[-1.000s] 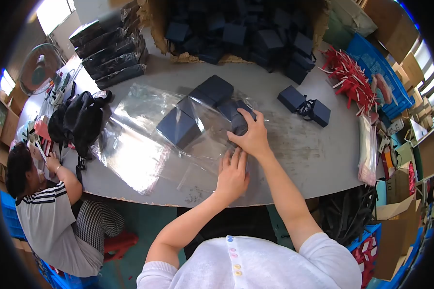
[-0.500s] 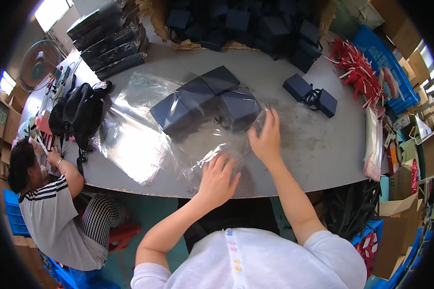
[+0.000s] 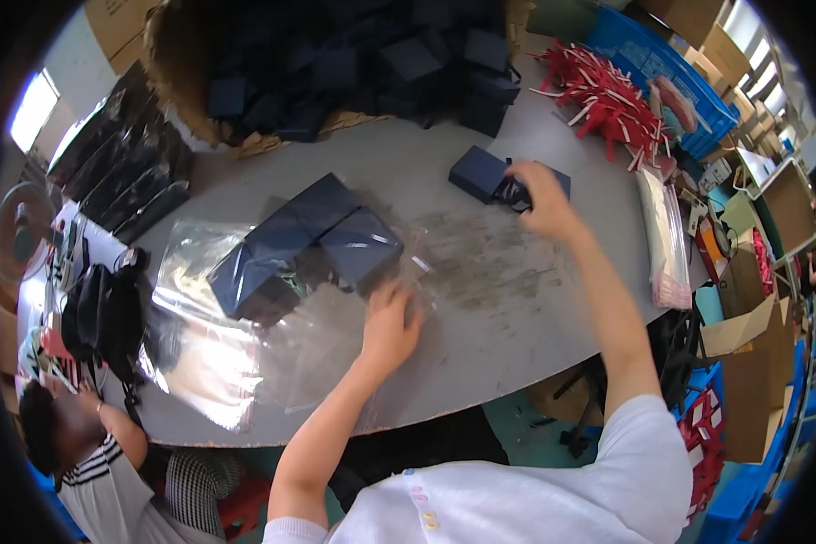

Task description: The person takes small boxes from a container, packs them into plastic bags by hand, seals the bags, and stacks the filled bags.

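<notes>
Several dark blue boxes (image 3: 361,243) lie grouped inside a clear plastic bag (image 3: 199,313) on the grey table. My left hand (image 3: 391,325) is at the near right edge of this bag, fingers bunched on the film, just below the nearest box. Farther right, my right hand (image 3: 546,201) is over a pair of dark blue boxes (image 3: 478,172) with dark ribbons (image 3: 514,192) between them. Its thumb and fingers are apart around the ribbons, and it partly covers the right-hand box.
A large torn carton (image 3: 177,77) full of dark blue boxes stands at the back. Black wrapped stacks (image 3: 122,154) and a black bag (image 3: 104,308) are at left, near a seated person (image 3: 122,480). Red-and-white strips (image 3: 603,104), a blue crate (image 3: 662,59) and flat plastic bags (image 3: 662,240) lie right.
My right hand has left the bag and moved right and away to the ribboned pair of boxes. My left hand stays at the bag. The view has shifted.
</notes>
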`<state>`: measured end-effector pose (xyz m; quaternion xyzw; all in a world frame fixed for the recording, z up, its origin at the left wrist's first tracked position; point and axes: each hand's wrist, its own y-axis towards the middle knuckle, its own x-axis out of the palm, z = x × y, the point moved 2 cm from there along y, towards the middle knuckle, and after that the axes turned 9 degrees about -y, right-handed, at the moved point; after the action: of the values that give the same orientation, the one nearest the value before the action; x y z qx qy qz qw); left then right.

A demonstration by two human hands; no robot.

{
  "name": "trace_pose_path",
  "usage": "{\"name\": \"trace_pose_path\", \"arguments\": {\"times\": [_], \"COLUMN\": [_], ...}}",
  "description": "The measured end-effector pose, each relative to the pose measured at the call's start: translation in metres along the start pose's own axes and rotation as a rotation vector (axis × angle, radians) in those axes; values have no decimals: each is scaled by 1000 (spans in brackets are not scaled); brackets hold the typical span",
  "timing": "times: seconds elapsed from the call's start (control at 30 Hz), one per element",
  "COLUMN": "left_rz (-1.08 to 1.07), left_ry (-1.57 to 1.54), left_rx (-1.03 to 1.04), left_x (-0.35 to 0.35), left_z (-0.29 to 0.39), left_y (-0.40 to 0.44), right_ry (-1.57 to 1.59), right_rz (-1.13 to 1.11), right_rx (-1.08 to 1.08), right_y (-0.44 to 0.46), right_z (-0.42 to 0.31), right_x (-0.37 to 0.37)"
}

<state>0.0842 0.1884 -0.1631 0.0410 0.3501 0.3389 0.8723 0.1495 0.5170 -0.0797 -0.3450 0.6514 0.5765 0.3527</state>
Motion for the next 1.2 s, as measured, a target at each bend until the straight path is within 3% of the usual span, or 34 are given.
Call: {"name": "trace_pose_path", "arguments": {"times": [0.03, 0.07, 0.1, 0.13, 0.17, 0.2, 0.27, 0.3, 0.33, 0.37, 0.4, 0.43, 0.47, 0.53, 0.57, 0.6, 0.63, 0.67, 0.7, 0.73, 0.77, 0.87, 1.03, 1.07, 1.13, 1.2], "left_rz": [-147, -150, -228, -307, -208, -108, 79, 89, 99, 105, -47, -208, -220, -560, -591, -762, -915, -933, -971, -1000, -885, -768, -316, -308, -3, 35], "left_ry": [24, 26, -150, -321, -257, -196, 138, 252, 369, 362, 326, 290, 288, 149, 139, 114, 76, 62, 182, 308, 353, 479, 461, 467, 829, 940], "left_rx": [-8, 1, 40, 81, 129, 180, 151, 85, 20, 32, -139, -311, -309, 24, 1, 319, 645, 623, 762, 905, 938, 850, 368, 363, 108, 126], "left_x": [-5, -13, -17, -14, -2, 15, 57, 76, 89, 91, 94, 98, 92, 86, 78, 69, 63, 60, 58, 55, 51, 16, -77, -86, -108, -118], "left_z": [17, 43, 74, 92, 90, 79, 47, 33, 26, 28, 24, 20, 28, 46, 53, 66, 74, 75, 75, 75, 75, 91, 92, 92, 85, 62], "left_y": [0, 13, 29, 47, 74, 108, 175, 201, 222, 238, 252, 257, 252, 220, 195, 167, 144, 130, 119, 111, 107, 83, -3, -18, -39, -59], "right_ry": [-135, -268, -269, -180, -83, -82, 407, 727, 714, 934, 1161, 1158, 1132, 1112, 1075, 1042, 1055, 926, 793, 804, 749, 549, 503, 503, 498, 478], "right_rz": [-136, -271, -264, -459, -659, -655, -107, -128, -117, -77, -33, -21, 16, 30, 27, 28, 15, -35, -76, -83, -155, -279, -426, -426, -430, -448], "right_rx": [83, 163, 163, 221, 281, 287, 769, 1110, 1106, 1209, 1305, 1309, 1238, 1207, 1064, 918, 944, 724, 492, 495, 393, 127, -234, -245, -176, -182], "right_y": [-3, -8, -8, -6, -9, -12, -28, -33, -43, -60, -75, -85, -95, -115, -120, -123, -122, -112, -102, -98, -91, -79, -109, -113, -115, -119], "right_z": [45, 81, 96, 109, 117, 121, 135, 136, 138, 139, 138, 131, 120, 109, 108, 106, 100, 87, 69, 52, 33, -23, -71, -77, -81, -87], "right_x": [6, 14, 8, 5, 7, 8, -7, -23, -36, -45, -52, -64, -80, -96, -100, -103, -103, -103, -103, -102, -102, -111, -47, -42, -41, -47]}}
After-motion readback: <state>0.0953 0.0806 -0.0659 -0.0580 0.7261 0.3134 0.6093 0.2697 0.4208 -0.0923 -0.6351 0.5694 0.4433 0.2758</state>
